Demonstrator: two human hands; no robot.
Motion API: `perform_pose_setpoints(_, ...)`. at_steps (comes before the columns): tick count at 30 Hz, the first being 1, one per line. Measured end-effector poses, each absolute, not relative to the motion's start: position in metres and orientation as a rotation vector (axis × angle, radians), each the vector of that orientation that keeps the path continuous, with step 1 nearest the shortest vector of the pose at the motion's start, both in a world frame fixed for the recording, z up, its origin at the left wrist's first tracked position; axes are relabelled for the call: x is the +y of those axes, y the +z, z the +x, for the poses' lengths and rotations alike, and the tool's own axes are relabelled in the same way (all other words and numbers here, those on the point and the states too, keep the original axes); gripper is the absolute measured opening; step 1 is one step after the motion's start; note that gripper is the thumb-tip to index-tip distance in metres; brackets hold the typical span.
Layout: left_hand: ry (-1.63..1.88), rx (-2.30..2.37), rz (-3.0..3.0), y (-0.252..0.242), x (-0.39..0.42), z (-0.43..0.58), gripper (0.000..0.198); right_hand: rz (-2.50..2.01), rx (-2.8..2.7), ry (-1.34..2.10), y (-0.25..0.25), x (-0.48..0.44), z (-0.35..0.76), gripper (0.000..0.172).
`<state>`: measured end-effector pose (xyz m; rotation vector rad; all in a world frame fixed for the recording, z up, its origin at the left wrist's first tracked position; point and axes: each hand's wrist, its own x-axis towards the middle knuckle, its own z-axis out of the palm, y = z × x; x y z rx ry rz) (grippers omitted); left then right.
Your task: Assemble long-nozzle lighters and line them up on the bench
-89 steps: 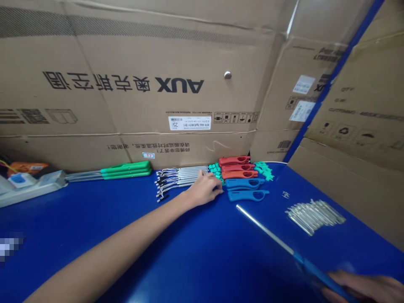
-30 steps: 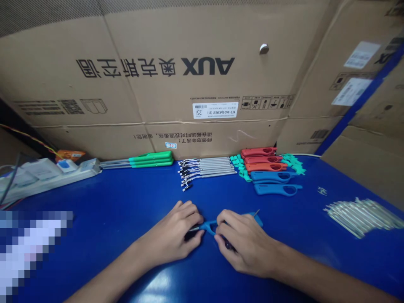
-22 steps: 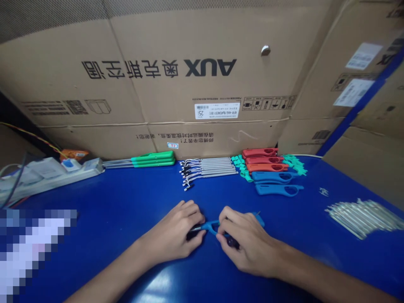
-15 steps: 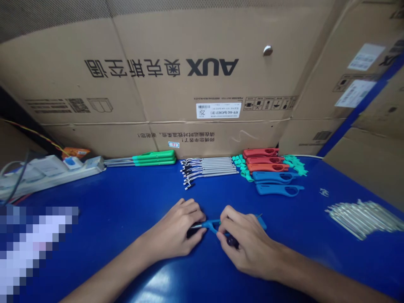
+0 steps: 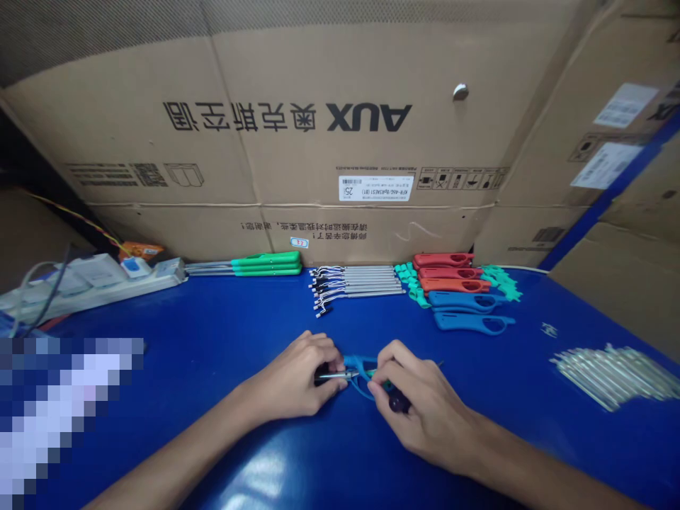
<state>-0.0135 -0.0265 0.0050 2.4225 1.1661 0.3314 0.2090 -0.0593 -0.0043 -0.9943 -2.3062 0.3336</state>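
My left hand (image 5: 304, 379) is closed in a pinch on a slim metal tube (image 5: 333, 376), with something dark behind it under the fingers. Beside the tube lies a blue lighter casing (image 5: 363, 367), its looped trigger end showing between my hands. My right hand (image 5: 419, 407) curls over the rest of that casing, thumb and forefinger pressed together at the loop. A dark, round-ended handle (image 5: 398, 401) pokes out from within the right fingers; the rest of it is hidden. A sliver of green shows near the right fingertips.
At the back stand green lighters (image 5: 268, 264), wired metal tubes (image 5: 372, 281), teal pieces (image 5: 414, 285), and red casings (image 5: 443, 261) with blue casings (image 5: 472, 323). Right are silvery rods (image 5: 610, 375); left, a power strip (image 5: 122, 287). Cardboard (image 5: 297, 163) walls the blue table (image 5: 223, 312).
The view has shifted slightly, so the scene sits further right. Metal tube and casing end were in line; now the casing's end shows above the tube, with the loop more exposed.
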Motion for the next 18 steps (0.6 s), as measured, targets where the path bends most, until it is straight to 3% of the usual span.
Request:
perform_pose_setpoints(6,0.287,1.109,2.462,0.01,-0.025,-0.019,0.005,-1.069,-2.177,0.28,0.008,-0.042,0.226,0.015)
perform_pose_setpoints(13,0.239,1.109,2.507,0.014,-0.018,-0.03,0.008,-1.582,-2.368,0.22,0.005,-0.017,0.245,0.019)
perform_pose_setpoints(18,0.17,1.099,2.537,0.021,-0.017,-0.037,0.007,-1.407,-2.447,0.388,0.014,-0.021,0.246,0.021)
